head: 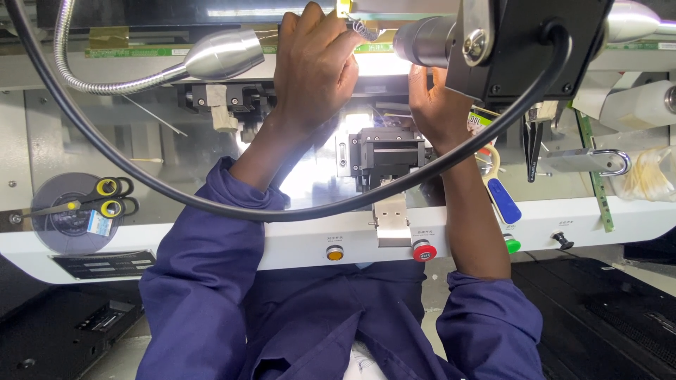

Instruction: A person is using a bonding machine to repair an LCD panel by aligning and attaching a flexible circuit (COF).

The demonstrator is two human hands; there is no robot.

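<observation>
Left hand (313, 67) raised to the top of the machine, fingers curled, tips pinched on a small coiled metal piece (365, 29) just under a yellow tab (343, 7) at the upper edge. The coil sits just left of the grey cylinder (424, 40) of a black mounted unit (535, 42). Right hand (438, 105) lies beneath that cylinder, fingers bent upward behind it; cannot tell how far it is open or whether it has hold of anything. Between the 2 forearms, a black block mechanism (387, 155) stands on the bright work plate, with a metal clip (393, 222) below it on the white front panel (296, 243). Panel carries 1 amber button (335, 252), 1 red button (424, 250), 1 green button (512, 245). A gooseneck lamp (222, 54) hangs at left; a thick black cable (211, 204) loops across the view. Scissors (105, 197) with yellow rings rest on a grey disc at far left. A blue-handled tool (501, 197) lies right of the right wrist. Both sleeves are dark blue.
</observation>
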